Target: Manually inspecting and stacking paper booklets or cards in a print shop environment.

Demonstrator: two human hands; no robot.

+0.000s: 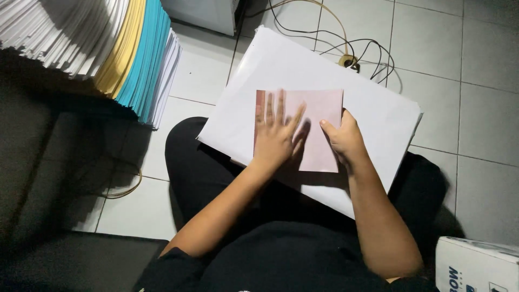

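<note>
Both hands rest on a pink sheet (319, 135) atop a white stack (378, 119) on the lap: left hand (274, 135) flat, fingers spread; right hand (345, 139) pinching its edge. Right of them, a white box (476, 267).

my left hand (274, 135) lies flat on a pink paper (319, 130), fingers spread out. my right hand (343, 139) presses the right side of the pink paper with its thumb on top. the pink paper sits in the middle of a big white stack of sheets (281, 70) on my lap. a tall pile of white, yellow and blue paper (130, 54) stands on the floor at the top left. thin cables (346, 46) curl past the white stack's far edge. a white box (476, 267) is at the bottom right.
</note>
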